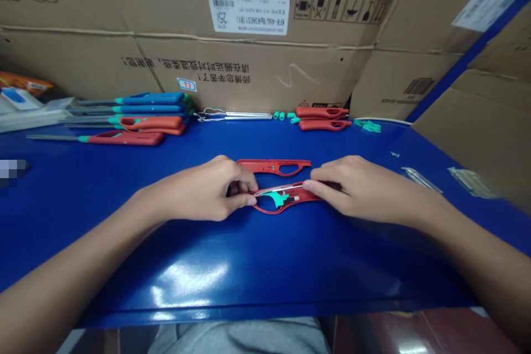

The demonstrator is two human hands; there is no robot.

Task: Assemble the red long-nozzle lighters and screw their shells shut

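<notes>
Between my two hands is a red lighter housing half, its inner side facing up. A green trigger sits inside it, and a thin pale wire or rod runs along its upper edge. My left hand pinches the narrow left end with thumb and fingers. At the wider right end, my right hand grips the housing, its thumb on the upper edge near the rod. Just beyond lies a second red housing half, flat on the table and partly behind my left fingers.
Long-nosed blue and red lighters are stacked at the back left. Metal tubes, red housings and small green parts line the cardboard wall. Clear parts lie at the right of the blue table.
</notes>
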